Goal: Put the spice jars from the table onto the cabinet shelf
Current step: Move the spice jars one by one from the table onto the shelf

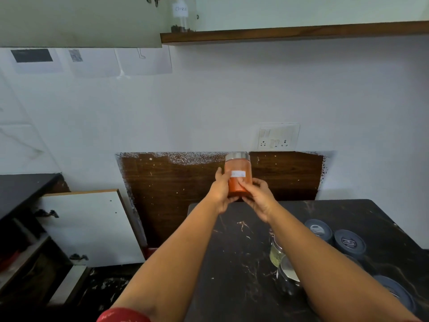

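Observation:
A glass jar of red spice powder (239, 169) with a silver lid and a white label is held upright in the air above the back edge of the dark marble table (236, 263). My left hand (220, 194) grips its left side and my right hand (258, 198) cups its right side and base. High above, a clear jar labelled cloves (182, 17) stands on the wooden cabinet shelf (290, 33). On the table, partly hidden by my right forearm, stand two more glass jars (277, 254) with silver lids.
Several dark-lidded tins (349, 244) sit at the table's right side. An open cabinet door (76, 22) hangs at the upper left beside the shelf. A wall socket panel (277, 137) is behind the jar. A white board (92, 226) leans at the left by a low shelf unit.

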`<action>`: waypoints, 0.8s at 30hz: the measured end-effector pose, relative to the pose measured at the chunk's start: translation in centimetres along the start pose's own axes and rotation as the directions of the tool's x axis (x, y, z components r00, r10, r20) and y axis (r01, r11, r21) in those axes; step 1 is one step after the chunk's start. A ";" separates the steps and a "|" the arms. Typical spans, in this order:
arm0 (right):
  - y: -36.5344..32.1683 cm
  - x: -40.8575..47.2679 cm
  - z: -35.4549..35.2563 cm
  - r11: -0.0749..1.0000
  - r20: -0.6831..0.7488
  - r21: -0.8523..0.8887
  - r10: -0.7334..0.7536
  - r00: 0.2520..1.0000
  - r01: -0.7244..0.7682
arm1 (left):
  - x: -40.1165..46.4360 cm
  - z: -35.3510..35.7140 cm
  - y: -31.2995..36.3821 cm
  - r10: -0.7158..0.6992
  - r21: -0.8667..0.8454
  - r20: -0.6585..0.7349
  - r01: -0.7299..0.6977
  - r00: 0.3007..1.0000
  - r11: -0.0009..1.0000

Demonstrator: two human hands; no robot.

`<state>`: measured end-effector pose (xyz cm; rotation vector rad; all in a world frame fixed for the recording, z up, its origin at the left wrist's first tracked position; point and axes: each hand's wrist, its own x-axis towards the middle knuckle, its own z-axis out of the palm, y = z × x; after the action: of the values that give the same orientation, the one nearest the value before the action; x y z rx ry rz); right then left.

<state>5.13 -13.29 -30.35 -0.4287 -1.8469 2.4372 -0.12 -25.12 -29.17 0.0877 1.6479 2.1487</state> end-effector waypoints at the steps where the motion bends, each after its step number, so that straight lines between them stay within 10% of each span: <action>1: -0.1 0.0 0.1 1.000 0.004 -0.017 -0.017 1.000 0.017 | 0.0 0.1 0.3 0.008 0.025 -0.019 -0.007 1.000 1.000; 10: -2.3 1.1 0.9 0.992 0.009 0.012 -0.125 0.992 0.125 | -0.2 0.4 3.1 0.119 -0.030 0.036 -0.118 0.992 0.993; 15: -5.6 1.1 3.2 0.932 -0.114 -0.280 -0.272 0.956 0.231 | 0.0 2.3 5.7 0.205 0.058 0.035 -0.206 0.978 0.977; 24: -21.9 -0.4 8.7 0.566 -0.017 -0.484 -0.769 0.640 0.668 | -1.5 6.8 21.6 0.655 0.071 -0.004 -0.653 0.756 0.754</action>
<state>0.64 -15.33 -7.27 0.0699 -1.9230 1.3576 -3.05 -23.87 -6.74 0.7713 1.8983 2.5864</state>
